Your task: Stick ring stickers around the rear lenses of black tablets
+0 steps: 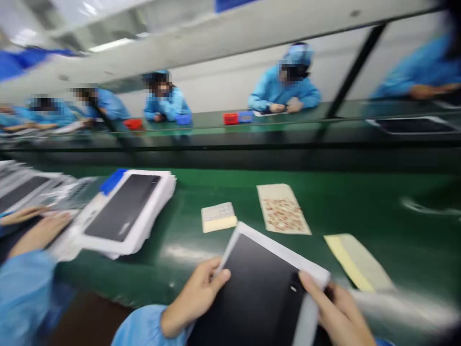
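Observation:
My left hand (196, 295) and my right hand (336, 310) are both closed on the edges of a dark tablet-like panel (257, 283) with a white border. It is tilted toward me just above the green bench, its lower end cut off by the frame. A small camera-like oval shows near its right side, close to my right thumb. Beyond its top edge lie a small pad of labels (218, 217) and a sheet with reddish-brown marks (284, 209). Right of my right hand is a pale sheet with a yellow strip (360, 263).
At left, a stack of white sheets (158, 206) carries another dark panel (124, 206). A co-worker's hands (41, 230) work beside it. Behind the green bench (201, 182) runs a raised shelf (216, 137) with red bins (230, 118) and blue bins. Several people in blue sit beyond.

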### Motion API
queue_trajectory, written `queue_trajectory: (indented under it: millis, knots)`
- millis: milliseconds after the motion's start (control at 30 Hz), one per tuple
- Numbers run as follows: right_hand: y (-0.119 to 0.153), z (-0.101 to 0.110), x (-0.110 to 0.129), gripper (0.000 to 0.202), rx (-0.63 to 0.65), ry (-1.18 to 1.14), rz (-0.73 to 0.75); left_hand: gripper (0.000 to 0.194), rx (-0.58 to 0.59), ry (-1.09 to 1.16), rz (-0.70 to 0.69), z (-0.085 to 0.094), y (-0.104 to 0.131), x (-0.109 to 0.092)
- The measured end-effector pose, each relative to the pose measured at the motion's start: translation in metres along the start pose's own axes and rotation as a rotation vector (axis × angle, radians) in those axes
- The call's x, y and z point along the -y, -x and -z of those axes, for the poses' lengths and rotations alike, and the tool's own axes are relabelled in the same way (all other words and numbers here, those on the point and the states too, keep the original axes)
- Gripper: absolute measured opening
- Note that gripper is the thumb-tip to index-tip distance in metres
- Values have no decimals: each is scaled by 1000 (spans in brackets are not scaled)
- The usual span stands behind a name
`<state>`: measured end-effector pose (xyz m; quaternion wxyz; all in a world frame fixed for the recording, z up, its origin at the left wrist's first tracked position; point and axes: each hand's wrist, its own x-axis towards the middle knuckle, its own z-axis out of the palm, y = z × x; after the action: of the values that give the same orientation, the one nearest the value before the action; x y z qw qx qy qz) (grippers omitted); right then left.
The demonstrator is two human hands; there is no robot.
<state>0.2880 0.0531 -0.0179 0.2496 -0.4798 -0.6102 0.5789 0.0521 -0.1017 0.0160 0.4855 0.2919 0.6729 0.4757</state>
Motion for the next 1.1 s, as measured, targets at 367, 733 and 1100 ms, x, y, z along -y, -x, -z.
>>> queue_trajectory:
  millis: [367,733,1100]
  knots:
    - [-3,-12,10,56,128,-460,-204,56,76,85,252,18,-10,0]
    - [-5,-9,15,50,95,-426,-118,51,153,185,286,19,-11,6]
    - [-6,-7,19,42,131,-339,-46,48,135,132,258,16,-11,3]
